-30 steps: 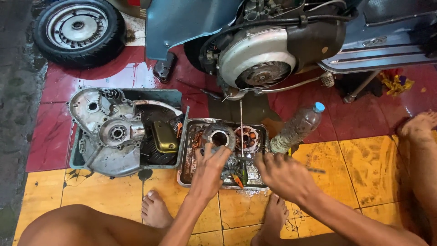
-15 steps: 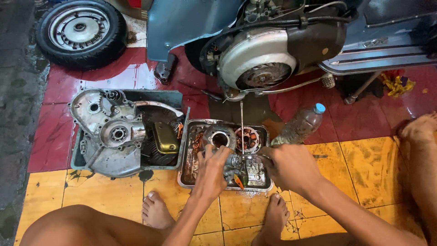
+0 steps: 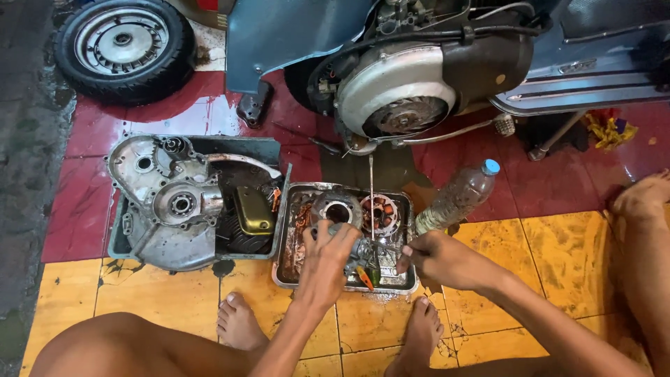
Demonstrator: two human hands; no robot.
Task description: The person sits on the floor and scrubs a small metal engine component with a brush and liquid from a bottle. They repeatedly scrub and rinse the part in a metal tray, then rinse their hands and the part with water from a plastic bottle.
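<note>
Right hand [image 3: 438, 257] has drifted slightly right since half a second ago; left hand [image 3: 328, 262] has barely shifted.

Both hands work over a small metal part [image 3: 361, 249] inside the steel tray [image 3: 287, 272]: left fingers curl on it, right fingers pinch a thin tool against it. In the tray, a stator coil [image 3: 379, 213]. Plastic bottle [image 3: 457, 197] just right; engine casing [image 3: 174, 202] left; scooter [image 3: 419, 77] behind.

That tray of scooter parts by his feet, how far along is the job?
Done: the engine casing is out of the scooter and lies in a tray, and a wheel lies off on the floor. In hand: the left hand and right hand work on a small part over the metal tray. Left: everything lies apart, nothing refitted.
</note>
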